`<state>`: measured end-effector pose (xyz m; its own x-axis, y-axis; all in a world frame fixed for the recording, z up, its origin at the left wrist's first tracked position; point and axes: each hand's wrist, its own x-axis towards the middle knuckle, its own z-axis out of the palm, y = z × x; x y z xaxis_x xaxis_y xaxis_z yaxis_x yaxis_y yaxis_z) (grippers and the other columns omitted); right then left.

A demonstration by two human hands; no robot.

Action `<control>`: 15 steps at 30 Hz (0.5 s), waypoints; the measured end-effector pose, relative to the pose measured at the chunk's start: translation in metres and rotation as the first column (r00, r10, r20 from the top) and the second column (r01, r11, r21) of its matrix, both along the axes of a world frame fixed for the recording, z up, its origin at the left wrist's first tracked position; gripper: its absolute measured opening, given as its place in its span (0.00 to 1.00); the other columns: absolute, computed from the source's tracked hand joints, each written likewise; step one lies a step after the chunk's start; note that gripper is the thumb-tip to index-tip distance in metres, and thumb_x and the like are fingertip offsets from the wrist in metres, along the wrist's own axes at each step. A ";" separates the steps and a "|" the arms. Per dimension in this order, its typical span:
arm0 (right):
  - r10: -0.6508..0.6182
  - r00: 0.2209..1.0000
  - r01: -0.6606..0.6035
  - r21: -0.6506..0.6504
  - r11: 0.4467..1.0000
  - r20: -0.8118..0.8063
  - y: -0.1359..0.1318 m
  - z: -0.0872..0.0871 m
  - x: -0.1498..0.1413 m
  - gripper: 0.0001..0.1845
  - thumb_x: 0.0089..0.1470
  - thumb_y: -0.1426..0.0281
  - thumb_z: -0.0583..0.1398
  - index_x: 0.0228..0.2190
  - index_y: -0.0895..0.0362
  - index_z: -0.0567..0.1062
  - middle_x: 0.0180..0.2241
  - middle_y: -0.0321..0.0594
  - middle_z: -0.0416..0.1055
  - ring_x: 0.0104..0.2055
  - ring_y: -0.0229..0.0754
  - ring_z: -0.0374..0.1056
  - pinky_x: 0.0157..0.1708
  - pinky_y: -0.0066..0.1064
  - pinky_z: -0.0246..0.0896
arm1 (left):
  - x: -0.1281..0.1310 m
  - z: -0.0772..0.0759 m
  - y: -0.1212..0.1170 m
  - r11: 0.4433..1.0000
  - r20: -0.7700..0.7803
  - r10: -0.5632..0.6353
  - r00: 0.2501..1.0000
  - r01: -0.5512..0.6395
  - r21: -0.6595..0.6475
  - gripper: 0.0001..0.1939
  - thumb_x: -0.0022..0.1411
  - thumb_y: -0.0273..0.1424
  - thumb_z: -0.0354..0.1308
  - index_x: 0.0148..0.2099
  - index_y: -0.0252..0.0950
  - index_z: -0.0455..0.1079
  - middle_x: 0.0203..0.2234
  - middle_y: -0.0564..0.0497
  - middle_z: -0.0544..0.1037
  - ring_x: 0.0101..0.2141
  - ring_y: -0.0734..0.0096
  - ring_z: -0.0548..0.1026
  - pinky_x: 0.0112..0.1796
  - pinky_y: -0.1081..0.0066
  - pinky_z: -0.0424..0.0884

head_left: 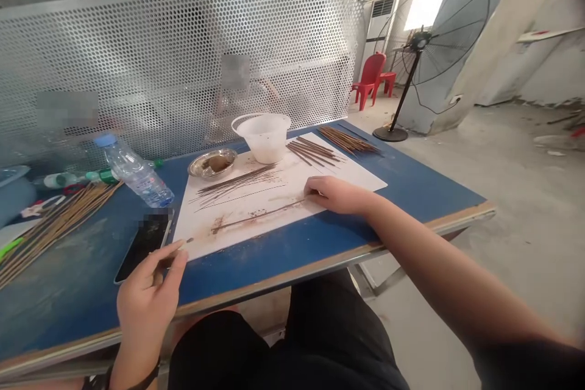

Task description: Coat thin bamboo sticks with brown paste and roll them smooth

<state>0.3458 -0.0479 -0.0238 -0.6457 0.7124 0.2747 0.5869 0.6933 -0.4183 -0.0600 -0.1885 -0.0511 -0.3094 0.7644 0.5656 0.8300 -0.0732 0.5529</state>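
My left hand (148, 301) is at the table's near edge, pinching a thin dark stick (176, 248) between thumb and fingers. My right hand (336, 195) lies on a white sheet (347, 173), its fingertips on the end of a long brown-coated stick (258, 215). Brown smears mark the sheet around that stick. More thin sticks (237, 180) lie in a loose row farther up the sheet, and a small group (313, 153) lies near its far edge. A metal dish of brown paste (212, 163) and a white plastic cup (264, 137) stand beyond them.
A black phone (144, 244), a water bottle (134, 170) and a large bundle of sticks (55, 234) lie left on the blue table (283, 265). Another bundle (347, 140) lies far right. A perforated metal screen (183, 55) stands behind the table.
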 end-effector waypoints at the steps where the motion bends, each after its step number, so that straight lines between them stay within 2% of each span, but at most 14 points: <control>1: -0.006 1.000 0.006 -0.014 1.000 -0.013 0.000 0.000 0.000 0.08 0.66 0.71 0.57 0.38 0.56 0.77 0.40 0.48 0.78 0.41 0.49 0.72 0.42 0.38 0.67 | 0.000 0.000 0.000 1.000 0.045 0.016 0.999 -0.015 -0.023 0.22 0.64 0.51 0.64 0.51 0.44 0.82 0.31 0.52 0.83 0.34 0.61 0.81 0.34 0.66 0.73; 4: 0.006 0.999 -0.007 -0.027 1.000 -0.038 0.000 0.000 0.001 0.09 0.64 0.73 0.58 0.41 0.57 0.79 0.43 0.48 0.80 0.44 0.49 0.74 0.46 0.40 0.68 | 0.005 0.002 0.000 0.998 0.149 0.035 0.988 -0.027 -0.055 0.23 0.62 0.52 0.64 0.51 0.44 0.81 0.34 0.51 0.84 0.39 0.58 0.82 0.40 0.64 0.75; 8: 0.095 0.994 -0.096 -0.007 0.995 -0.048 0.001 -0.002 0.002 0.13 0.64 0.75 0.58 0.45 0.57 0.81 0.44 0.49 0.79 0.45 0.49 0.75 0.48 0.41 0.70 | 0.007 0.006 -0.001 0.999 0.155 -0.001 0.988 0.009 -0.050 0.22 0.63 0.52 0.63 0.51 0.43 0.81 0.35 0.50 0.85 0.40 0.57 0.83 0.41 0.64 0.77; 11: 0.138 0.990 -0.139 -0.015 0.990 -0.043 0.001 -0.003 0.003 0.14 0.64 0.74 0.57 0.44 0.56 0.82 0.43 0.49 0.79 0.45 0.48 0.75 0.48 0.40 0.70 | 0.006 0.006 0.000 0.997 0.146 -0.030 0.989 0.039 -0.060 0.20 0.65 0.50 0.61 0.51 0.44 0.80 0.35 0.50 0.85 0.41 0.56 0.83 0.42 0.62 0.78; 15: 0.103 0.994 -0.105 -0.030 0.994 -0.043 0.001 0.001 0.002 0.12 0.63 0.74 0.58 0.39 0.56 0.83 0.41 0.47 0.78 0.43 0.48 0.74 0.48 0.39 0.69 | 0.007 0.007 0.000 0.998 0.185 -0.034 0.982 0.043 -0.046 0.18 0.64 0.48 0.63 0.51 0.46 0.80 0.36 0.50 0.84 0.41 0.53 0.83 0.47 0.55 0.78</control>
